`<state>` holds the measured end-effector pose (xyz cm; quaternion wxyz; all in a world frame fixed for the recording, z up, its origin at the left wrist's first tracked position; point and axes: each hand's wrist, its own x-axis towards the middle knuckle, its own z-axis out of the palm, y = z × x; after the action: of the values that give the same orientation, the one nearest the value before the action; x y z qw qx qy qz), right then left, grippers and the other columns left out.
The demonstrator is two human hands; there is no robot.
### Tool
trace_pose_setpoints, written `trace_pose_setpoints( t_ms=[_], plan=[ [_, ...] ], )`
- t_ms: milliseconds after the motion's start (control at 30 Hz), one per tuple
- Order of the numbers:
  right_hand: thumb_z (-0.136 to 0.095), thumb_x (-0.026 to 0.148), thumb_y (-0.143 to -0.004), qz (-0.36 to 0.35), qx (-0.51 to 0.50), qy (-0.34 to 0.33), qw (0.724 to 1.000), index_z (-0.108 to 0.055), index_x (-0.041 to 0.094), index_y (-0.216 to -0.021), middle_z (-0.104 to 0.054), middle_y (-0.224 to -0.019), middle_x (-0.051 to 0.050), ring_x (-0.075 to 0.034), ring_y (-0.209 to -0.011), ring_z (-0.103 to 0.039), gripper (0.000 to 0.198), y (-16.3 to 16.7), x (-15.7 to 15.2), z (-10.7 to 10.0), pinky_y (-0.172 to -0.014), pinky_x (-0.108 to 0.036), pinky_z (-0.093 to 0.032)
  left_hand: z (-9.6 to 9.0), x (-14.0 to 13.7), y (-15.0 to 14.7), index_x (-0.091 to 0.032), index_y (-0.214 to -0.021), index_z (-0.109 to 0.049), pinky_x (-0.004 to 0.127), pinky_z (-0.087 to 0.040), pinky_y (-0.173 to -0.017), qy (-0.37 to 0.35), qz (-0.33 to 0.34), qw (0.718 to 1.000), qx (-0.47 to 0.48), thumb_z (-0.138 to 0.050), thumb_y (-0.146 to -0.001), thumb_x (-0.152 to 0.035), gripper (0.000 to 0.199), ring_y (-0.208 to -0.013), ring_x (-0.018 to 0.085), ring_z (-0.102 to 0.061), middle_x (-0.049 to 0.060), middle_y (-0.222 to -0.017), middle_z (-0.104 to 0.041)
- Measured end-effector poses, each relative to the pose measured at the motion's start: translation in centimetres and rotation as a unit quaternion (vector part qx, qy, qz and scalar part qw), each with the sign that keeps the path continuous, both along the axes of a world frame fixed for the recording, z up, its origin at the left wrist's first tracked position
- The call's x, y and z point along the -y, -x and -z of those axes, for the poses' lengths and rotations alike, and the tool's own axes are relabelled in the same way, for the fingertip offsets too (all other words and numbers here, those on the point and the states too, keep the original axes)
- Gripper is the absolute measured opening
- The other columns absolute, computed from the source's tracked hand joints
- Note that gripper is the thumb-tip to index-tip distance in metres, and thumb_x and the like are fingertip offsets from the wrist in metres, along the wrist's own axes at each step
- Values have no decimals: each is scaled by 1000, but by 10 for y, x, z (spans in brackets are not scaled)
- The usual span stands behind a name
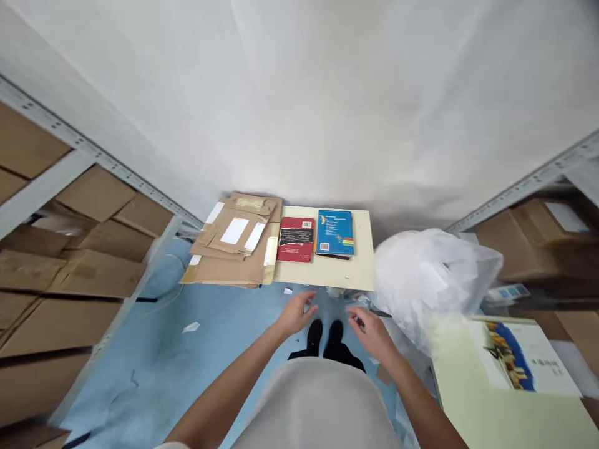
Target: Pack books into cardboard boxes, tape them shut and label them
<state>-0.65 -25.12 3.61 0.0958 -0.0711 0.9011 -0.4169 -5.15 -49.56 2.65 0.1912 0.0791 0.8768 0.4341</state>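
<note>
My left hand [298,311] hovers just in front of the small table's [327,274] near edge, its fingers curved and apart with nothing in them. To its right, my right hand [367,325] is held at about the same height, also empty with fingers parted. On the table lie a red book [294,251] with a black band across its cover and a blue book [335,232]. The blue one rests on something mostly hidden. Flat cardboard mailers [234,240] with white labels are piled on the table's left side.
At the right bulges a white plastic bag [421,268]. Nearer on that side, a pale surface [496,411] carries a large white picture book [524,355]. Shelves with cardboard boxes [93,271] stand left and right. Paper scraps [191,327] litter the blue floor [154,362].
</note>
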Motion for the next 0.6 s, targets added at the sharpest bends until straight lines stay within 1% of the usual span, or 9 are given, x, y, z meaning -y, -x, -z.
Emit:
trace_pose_setpoints(
  t_ms=[67, 167, 233, 300, 367, 433, 467, 500, 600],
  plan=[
    [-44, 26, -87, -61, 23, -14, 998, -64, 23, -107, -70, -97, -7, -22, -78, -66, 28, 20, 13, 6, -75, -39, -53, 5, 20, -2, -19, -119, -60, 41, -53, -79, 23, -40, 999, 19, -55, -80, -37, 43, -94, 28, -66, 14, -113, -67],
    [-46, 25, -87, -135, 60, -33, 988, -63, 21, -109, -70, -97, -7, -22, -83, -66, 29, 47, 31, 23, -77, -37, -53, 7, 47, -12, -19, -118, -61, 43, -51, -84, 57, -93, 992, 57, -60, -76, -37, 45, -93, 28, -67, 14, -113, -67],
    [-49, 23, -85, -182, 75, -53, 979, -64, 21, -110, -70, -99, -8, -23, -88, -66, 29, 65, 47, 34, -80, -37, -51, 6, 64, -18, -18, -116, -62, 43, -50, -86, 66, -149, 983, 82, -61, -75, -40, 46, -94, 28, -67, 15, -116, -67],
    [-54, 22, -83, -228, 84, -72, 967, -65, 21, -109, -70, -103, -9, -25, -95, -66, 29, 84, 66, 41, -84, -38, -50, 5, 83, -18, -17, -111, -64, 44, -50, -87, 58, -226, 967, 99, -64, -73, -45, 47, -96, 30, -66, 16, -118, -66],
    [-57, 24, -81, -265, 102, -80, 956, -66, 20, -109, -70, -107, -11, -27, -100, -65, 29, 103, 89, 44, -88, -39, -48, 4, 103, -12, -17, -102, -66, 45, -48, -91, 10, -337, 934, 121, -73, -64, -45, 47, -102, 32, -65, 16, -118, -66],
    [-60, 26, -80, -275, 137, -65, 949, -67, 18, -110, -70, -109, -13, -28, -101, -65, 31, 122, 113, 45, -91, -40, -47, 4, 123, 0, -17, -94, -67, 45, -44, -98, -61, -449, 880, 140, -81, -56, -41, 47, -109, 34, -61, 16, -119, -66],
    [-61, 27, -80, -272, 156, -52, 948, -67, 17, -110, -70, -110, -13, -28, -102, -65, 32, 132, 125, 46, -92, -39, -47, 5, 133, 9, -17, -93, -66, 45, -42, -100, -94, -494, 852, 147, -83, -54, -38, 47, -112, 34, -60, 16, -121, -65],
    [-62, 27, -79, -264, 171, -38, 948, -66, 17, -111, -70, -111, -13, -27, -102, -65, 34, 140, 138, 48, -93, -38, -47, 7, 143, 18, -17, -94, -65, 44, -42, -100, -121, -525, 829, 151, -83, -55, -37, 47, -115, 34, -58, 17, -123, -63],
    [-60, 30, -81, -240, 195, -13, 951, -62, 15, -120, -66, -121, -14, -26, -106, -65, 42, 160, 175, 60, -93, -35, -48, 16, 173, 47, -17, -101, -62, 41, -44, -99, -180, -582, 779, 151, -78, -66, -37, 43, -123, 32, -53, 18, -129, -58]
  ],
)
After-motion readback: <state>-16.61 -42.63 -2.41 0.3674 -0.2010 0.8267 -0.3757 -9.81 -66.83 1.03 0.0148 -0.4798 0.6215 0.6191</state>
